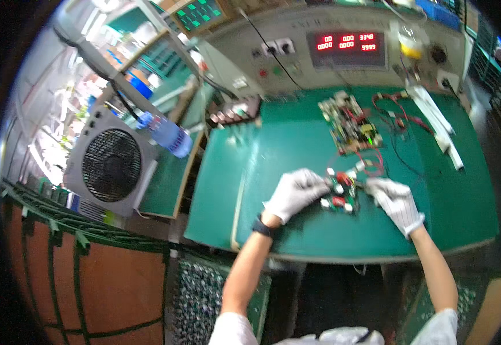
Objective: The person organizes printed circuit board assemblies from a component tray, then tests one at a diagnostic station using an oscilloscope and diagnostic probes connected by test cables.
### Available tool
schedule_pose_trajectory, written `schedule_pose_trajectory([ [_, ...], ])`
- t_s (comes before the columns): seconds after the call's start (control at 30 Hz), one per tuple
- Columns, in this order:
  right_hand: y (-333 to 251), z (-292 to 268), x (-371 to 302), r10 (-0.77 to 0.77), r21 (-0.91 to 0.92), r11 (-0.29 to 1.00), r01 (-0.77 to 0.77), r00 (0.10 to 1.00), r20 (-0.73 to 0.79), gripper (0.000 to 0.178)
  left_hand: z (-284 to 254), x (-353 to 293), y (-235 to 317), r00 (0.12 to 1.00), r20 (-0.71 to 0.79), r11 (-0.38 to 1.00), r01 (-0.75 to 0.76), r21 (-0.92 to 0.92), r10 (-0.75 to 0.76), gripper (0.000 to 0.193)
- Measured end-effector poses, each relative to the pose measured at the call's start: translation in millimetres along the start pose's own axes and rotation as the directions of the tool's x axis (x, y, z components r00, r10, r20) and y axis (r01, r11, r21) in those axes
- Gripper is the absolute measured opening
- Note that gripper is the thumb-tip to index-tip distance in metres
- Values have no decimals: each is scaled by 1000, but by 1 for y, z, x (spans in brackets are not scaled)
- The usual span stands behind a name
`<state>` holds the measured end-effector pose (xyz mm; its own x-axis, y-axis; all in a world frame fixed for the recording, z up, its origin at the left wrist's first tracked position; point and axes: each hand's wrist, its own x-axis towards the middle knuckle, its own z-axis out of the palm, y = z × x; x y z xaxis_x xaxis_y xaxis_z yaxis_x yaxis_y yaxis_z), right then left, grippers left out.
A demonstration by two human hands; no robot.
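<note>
Small circuit board (342, 194) lies on the green bench top (285, 144) between the two gloved hands, its long axis too blurred to fix; left hand (297, 192) pinches its left edge with fingers nearly closed, while right hand (397, 202) has curled fingers just beside the right edge, grip cannot be told. Count: two hands, one small board, one larger circuit board (349, 123) beyond it, one black wristband (262, 226).

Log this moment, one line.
left hand: at small circuit board, left side; right hand: at its right side; larger board: beyond, on green table
</note>
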<state>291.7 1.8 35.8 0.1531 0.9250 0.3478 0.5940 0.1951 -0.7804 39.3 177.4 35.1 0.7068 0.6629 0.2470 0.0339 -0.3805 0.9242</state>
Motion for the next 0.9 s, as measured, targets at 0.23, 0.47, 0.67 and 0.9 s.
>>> schedule_pose_trajectory([
  [0.23, -2, 2, 4, 106, 423, 900, -108, 994, 27, 26, -13, 3, -1, 993, 43, 994, 107, 19, -108, 13],
  [0.47, 9, -4, -2, 17, 288, 956, -54, 991, 129, 22, -1, 9, 6, 987, 89, 986, 120, 112, -130, 15],
  [0.67, 0, 1, 11, 1, 280, 959, -47, 987, 162, 24, -16, 10, 5, 987, 47, 987, 154, 40, -156, 13],
  [0.9, -10, -7, -8, 61, 204, 975, -88, 989, 134, 20, 5, 1, 5, 999, 15, 998, 42, 49, -43, 10],
])
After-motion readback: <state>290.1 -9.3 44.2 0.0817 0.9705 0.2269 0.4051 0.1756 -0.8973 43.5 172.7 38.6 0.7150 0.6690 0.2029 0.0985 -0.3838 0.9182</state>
